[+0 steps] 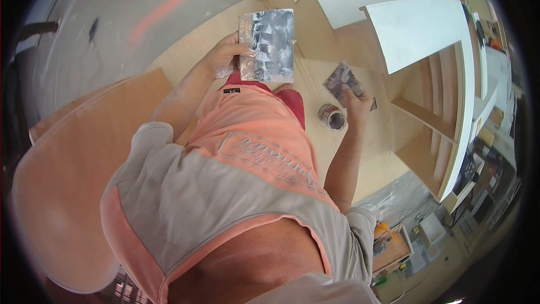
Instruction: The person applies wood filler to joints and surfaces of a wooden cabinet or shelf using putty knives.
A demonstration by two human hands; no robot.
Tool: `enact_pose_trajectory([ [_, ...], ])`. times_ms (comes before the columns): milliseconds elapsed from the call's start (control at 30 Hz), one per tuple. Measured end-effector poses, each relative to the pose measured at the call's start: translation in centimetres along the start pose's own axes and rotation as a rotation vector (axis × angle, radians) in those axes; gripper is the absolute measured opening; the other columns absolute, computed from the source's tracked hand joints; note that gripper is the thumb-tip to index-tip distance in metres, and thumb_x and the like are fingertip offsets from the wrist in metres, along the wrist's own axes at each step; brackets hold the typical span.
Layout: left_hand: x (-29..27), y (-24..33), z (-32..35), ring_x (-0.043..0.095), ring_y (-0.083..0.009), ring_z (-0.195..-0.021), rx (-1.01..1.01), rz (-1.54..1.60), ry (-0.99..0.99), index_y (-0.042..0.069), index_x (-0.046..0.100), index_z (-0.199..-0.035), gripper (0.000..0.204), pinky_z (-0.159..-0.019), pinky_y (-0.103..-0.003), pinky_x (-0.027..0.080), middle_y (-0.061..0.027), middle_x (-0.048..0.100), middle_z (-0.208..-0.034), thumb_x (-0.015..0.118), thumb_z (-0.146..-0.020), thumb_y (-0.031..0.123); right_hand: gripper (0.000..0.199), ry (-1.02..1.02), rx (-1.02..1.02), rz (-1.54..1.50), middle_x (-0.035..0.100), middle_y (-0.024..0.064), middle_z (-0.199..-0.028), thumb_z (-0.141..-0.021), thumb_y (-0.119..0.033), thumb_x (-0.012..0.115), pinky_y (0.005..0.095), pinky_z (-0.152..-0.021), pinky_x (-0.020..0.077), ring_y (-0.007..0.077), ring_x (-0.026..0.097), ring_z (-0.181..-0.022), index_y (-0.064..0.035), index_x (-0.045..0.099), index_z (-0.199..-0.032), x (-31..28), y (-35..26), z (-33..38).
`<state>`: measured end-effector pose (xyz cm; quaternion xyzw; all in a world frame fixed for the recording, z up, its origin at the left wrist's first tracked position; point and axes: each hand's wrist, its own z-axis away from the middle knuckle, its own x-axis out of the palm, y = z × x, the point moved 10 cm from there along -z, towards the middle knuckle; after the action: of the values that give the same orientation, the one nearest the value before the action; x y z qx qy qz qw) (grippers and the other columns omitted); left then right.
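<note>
My left hand (228, 56) grips a rectangular board (274, 45) by its left edge, thumb on top. Grey and white smears cover the board's face, with a bare brownish strip along the gripped side. Out to the right, my right hand (358, 104) is closed on a flat, dark, smeared scraper (339, 80), whose exact kind is hard to make out. The scraper is apart from the board. Just left of my right hand, an open round can (327, 114) with a stained rim stands on the light plywood surface (365, 160).
White-faced wooden cabinet parts (419, 28) with open compartments stand on the right. A large curved wooden panel (67, 191) is at the left. Grey floor (185, 17) with a red streak lies beyond. Cluttered tools and boxes (394, 247) appear at lower right.
</note>
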<state>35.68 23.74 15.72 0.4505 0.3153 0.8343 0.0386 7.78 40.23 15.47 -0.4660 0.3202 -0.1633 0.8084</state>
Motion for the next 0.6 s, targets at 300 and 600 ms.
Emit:
enact_pose_trajectory([
  [300, 2.2, -0.8, 3.0, 0.054, -0.0198, -0.097, 0.152, 0.054, 0.271, 0.004, 0.042, -0.116, 0.044, -0.083, -0.036, 0.046, -0.0090, 0.053, -0.106, 0.049, -0.073, -0.003, 0.022, -0.327, 0.168, -0.522, 0.060, 0.0090, -0.088, -0.075, -0.001, 0.058, 0.0283, -0.070, 0.0460, 0.0158, 0.058, -0.078, 0.0044, 0.055, -0.096, 5.5, -0.2, 3.7],
  [600, 2.8, 0.0, 2.8, 0.056, -0.0180, -0.093, 0.150, -0.004, 0.252, 0.003, 0.043, -0.114, 0.041, -0.083, -0.035, 0.046, -0.0083, 0.055, -0.102, 0.050, -0.073, -0.002, 0.018, -0.174, 0.139, -0.598, 0.060, 0.0068, -0.084, -0.077, -0.006, 0.059, 0.0257, -0.064, 0.0452, 0.0137, 0.057, -0.071, 0.0028, 0.057, -0.093, 3.6, 1.0, 2.6],
])
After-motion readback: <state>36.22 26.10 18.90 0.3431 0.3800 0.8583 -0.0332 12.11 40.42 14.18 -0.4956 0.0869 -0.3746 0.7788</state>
